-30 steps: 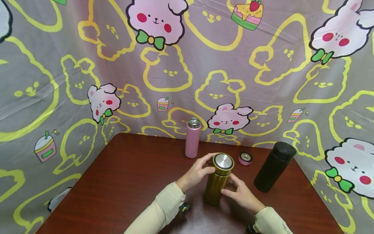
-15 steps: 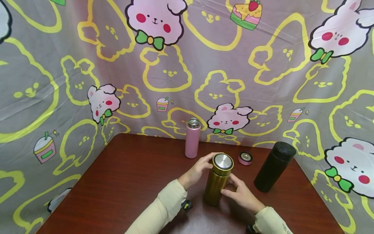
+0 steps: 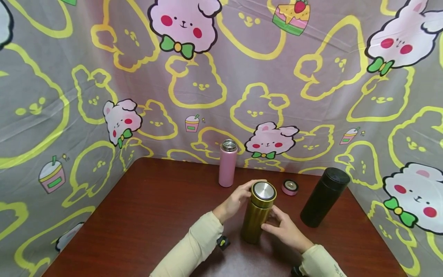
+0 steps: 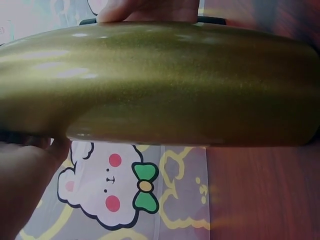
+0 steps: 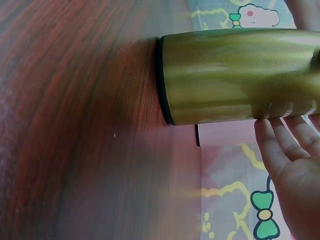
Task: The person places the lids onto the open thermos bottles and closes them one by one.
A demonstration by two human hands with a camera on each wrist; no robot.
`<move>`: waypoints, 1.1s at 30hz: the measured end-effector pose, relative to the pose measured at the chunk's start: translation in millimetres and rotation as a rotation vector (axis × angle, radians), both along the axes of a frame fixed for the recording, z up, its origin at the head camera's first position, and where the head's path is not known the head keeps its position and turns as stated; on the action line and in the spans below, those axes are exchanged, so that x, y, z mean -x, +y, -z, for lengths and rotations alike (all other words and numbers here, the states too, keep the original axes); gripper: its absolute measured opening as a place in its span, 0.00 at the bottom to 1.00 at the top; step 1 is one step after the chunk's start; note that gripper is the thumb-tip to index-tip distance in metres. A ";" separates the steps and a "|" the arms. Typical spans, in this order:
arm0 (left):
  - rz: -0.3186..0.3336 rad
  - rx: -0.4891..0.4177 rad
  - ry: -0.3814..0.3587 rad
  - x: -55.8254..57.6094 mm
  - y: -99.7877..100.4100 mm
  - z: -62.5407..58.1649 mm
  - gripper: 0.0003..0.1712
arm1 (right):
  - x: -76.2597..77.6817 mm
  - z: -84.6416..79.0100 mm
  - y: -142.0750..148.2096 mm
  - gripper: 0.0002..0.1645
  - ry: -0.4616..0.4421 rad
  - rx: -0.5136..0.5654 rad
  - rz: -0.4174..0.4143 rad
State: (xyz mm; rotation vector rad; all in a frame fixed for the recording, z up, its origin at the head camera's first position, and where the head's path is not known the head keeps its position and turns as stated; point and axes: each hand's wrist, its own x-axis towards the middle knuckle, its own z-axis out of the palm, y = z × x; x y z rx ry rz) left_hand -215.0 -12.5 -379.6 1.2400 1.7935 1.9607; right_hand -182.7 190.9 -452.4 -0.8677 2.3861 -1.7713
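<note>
A gold thermos [image 3: 254, 225] with a steel-topped lid [image 3: 264, 191] stands upright on the table in front of me. My left hand [image 3: 238, 198] grips the lid from the left, its fingers reaching behind it and partly hidden. Lower down, my right hand [image 3: 287, 229] holds the body from the right, thumb in front and fingers going round the back. In the right wrist view, the fingers [image 5: 290, 140] touch the gold wall. The left wrist view shows the gold body [image 4: 175, 85] close up, with part of the left hand [image 4: 25, 175] at the lower left.
A pink thermos [image 3: 227, 167] stands uncapped at the back of the brown table [image 3: 155, 215]. Its pink lid [image 3: 290, 187] lies upside down behind the gold thermos. To the right stands a black thermos [image 3: 324, 198]. A cartoon-printed cloth [image 3: 204, 96] hangs behind the table.
My left hand has turned round the lid, the thumb moving from the front toward the back left, and the left forearm has shifted slightly right. The right hand stays in place.
</note>
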 end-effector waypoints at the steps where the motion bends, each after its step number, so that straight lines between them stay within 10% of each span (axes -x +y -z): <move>1: -0.012 0.004 -0.004 -0.3 -0.7 0.1 0.31 | -0.1 0.0 -0.2 0.33 -0.002 0.001 0.001; 11: -0.232 0.022 0.025 -9.0 -8.4 -2.6 0.22 | -2.5 -3.5 -0.7 0.33 -0.017 -0.001 0.022; 22: -0.167 0.045 0.042 -19.5 -16.8 -7.4 0.25 | -1.8 -1.2 -0.2 0.32 0.042 0.018 -0.003; 33: -0.272 0.053 0.106 -22.2 -11.5 -1.9 0.29 | -2.1 -0.6 -0.8 0.31 0.028 0.010 -0.008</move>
